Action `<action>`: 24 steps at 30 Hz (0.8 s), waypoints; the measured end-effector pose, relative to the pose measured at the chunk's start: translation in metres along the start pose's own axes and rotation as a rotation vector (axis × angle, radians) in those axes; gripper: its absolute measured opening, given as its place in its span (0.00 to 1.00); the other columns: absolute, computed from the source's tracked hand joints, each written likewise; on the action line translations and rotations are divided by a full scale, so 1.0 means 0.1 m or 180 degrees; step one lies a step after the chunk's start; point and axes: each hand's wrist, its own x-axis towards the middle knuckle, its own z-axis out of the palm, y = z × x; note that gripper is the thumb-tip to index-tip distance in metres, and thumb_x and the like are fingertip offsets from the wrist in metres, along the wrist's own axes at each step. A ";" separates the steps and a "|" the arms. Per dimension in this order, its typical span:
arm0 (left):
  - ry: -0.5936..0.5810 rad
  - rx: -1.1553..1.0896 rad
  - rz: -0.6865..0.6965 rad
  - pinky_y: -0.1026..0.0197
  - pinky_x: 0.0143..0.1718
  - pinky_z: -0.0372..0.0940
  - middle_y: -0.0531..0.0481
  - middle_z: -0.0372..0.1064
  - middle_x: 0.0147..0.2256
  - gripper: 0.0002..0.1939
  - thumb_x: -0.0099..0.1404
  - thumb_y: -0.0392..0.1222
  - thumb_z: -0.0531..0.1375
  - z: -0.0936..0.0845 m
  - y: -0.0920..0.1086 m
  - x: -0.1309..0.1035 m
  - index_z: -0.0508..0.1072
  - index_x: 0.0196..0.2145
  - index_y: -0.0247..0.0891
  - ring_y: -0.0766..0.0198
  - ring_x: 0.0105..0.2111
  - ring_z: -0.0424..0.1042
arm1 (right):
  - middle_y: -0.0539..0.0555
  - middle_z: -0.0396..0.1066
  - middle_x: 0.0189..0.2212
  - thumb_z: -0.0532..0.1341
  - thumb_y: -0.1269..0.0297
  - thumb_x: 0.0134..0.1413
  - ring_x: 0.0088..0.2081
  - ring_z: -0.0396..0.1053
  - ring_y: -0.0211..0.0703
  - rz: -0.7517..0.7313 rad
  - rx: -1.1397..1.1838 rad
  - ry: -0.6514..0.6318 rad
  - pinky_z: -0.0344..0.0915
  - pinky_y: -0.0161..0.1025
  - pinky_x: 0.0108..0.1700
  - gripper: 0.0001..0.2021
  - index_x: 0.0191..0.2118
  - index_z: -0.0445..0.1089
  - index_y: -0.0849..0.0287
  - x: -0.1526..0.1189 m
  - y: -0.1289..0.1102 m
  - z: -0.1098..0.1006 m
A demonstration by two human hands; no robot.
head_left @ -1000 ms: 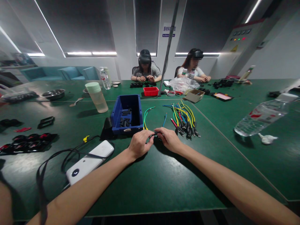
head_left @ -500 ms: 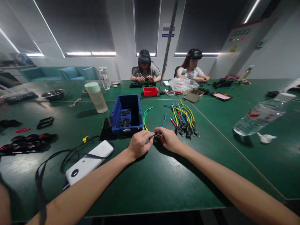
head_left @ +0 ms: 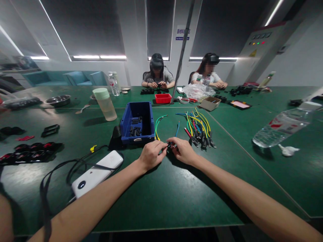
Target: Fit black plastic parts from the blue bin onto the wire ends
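My left hand (head_left: 153,155) is closed in a pinch, its fingertips meeting those of my right hand (head_left: 184,150). Between them shows a small black piece (head_left: 169,144), mostly hidden by the fingers. A blue wire (head_left: 178,129) sticks up from behind my right fingers, which are also pinched together. Just left of the hands lie green and yellow wires (head_left: 156,127). The blue bin (head_left: 137,138) beyond my left hand holds several short black tubes (head_left: 135,130). To the right lies a bundle of coloured wires (head_left: 198,126) with black sleeves and metal ring ends.
A white power bank (head_left: 97,174) with a black cable lies by my left forearm. A green-lidded bottle (head_left: 105,106) stands behind it. On the right are a tilted water bottle (head_left: 282,126) and a crumpled tissue (head_left: 289,150). Two people sit across the table, beyond a red tray (head_left: 163,98).
The whole view has shifted slightly to the right. Both hands stay pinched together at the same place, with only slight finger movement.
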 end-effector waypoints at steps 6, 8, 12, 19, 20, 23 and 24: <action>-0.0042 0.0021 -0.0020 0.59 0.39 0.68 0.46 0.73 0.34 0.05 0.63 0.33 0.56 -0.01 -0.01 0.00 0.69 0.38 0.36 0.62 0.35 0.72 | 0.57 0.72 0.41 0.53 0.78 0.50 0.41 0.70 0.45 -0.0018 -0.0002 0.0006 0.65 0.39 0.42 0.19 0.49 0.63 0.60 0.00 -0.01 -0.01; -0.0065 0.0028 -0.0034 0.59 0.38 0.68 0.47 0.73 0.34 0.05 0.63 0.33 0.55 -0.01 -0.01 0.01 0.69 0.38 0.36 0.62 0.34 0.72 | 0.57 0.72 0.41 0.53 0.78 0.50 0.41 0.70 0.45 -0.0036 -0.0008 -0.0007 0.65 0.39 0.42 0.19 0.49 0.63 0.60 0.00 -0.02 -0.01; -0.0098 0.0043 -0.0050 0.59 0.38 0.68 0.47 0.72 0.33 0.04 0.63 0.33 0.55 -0.01 -0.01 0.00 0.69 0.37 0.36 0.62 0.34 0.72 | 0.57 0.72 0.41 0.53 0.78 0.50 0.40 0.70 0.45 -0.0034 -0.0007 -0.0011 0.65 0.39 0.41 0.18 0.48 0.64 0.60 0.00 -0.02 -0.01; -0.0127 0.0055 -0.0040 0.59 0.37 0.67 0.47 0.72 0.33 0.04 0.63 0.34 0.55 -0.01 0.00 0.00 0.69 0.36 0.36 0.62 0.33 0.71 | 0.57 0.72 0.40 0.53 0.77 0.51 0.38 0.71 0.44 -0.0005 -0.0003 -0.0015 0.65 0.38 0.40 0.17 0.48 0.64 0.60 0.00 -0.03 -0.01; -0.0136 0.0060 -0.0040 0.60 0.37 0.67 0.47 0.72 0.33 0.03 0.64 0.34 0.55 -0.01 0.00 0.00 0.69 0.36 0.36 0.62 0.33 0.71 | 0.57 0.72 0.40 0.53 0.76 0.52 0.38 0.71 0.44 -0.0005 -0.0001 -0.0023 0.65 0.38 0.40 0.17 0.48 0.64 0.60 0.00 -0.03 -0.01; -0.0163 0.0067 -0.0039 0.60 0.37 0.67 0.47 0.72 0.33 0.03 0.64 0.35 0.55 -0.02 0.01 0.01 0.69 0.35 0.36 0.62 0.33 0.71 | 0.57 0.73 0.40 0.53 0.76 0.52 0.38 0.71 0.44 0.0019 -0.0022 -0.0028 0.65 0.38 0.40 0.17 0.48 0.64 0.60 0.01 -0.03 -0.02; -0.0172 0.0068 -0.0038 0.60 0.37 0.67 0.47 0.72 0.32 0.03 0.64 0.35 0.55 -0.02 0.01 0.01 0.69 0.35 0.36 0.63 0.33 0.71 | 0.57 0.73 0.40 0.53 0.76 0.52 0.38 0.71 0.44 0.0025 -0.0037 -0.0030 0.65 0.38 0.39 0.16 0.48 0.64 0.60 0.01 -0.03 -0.02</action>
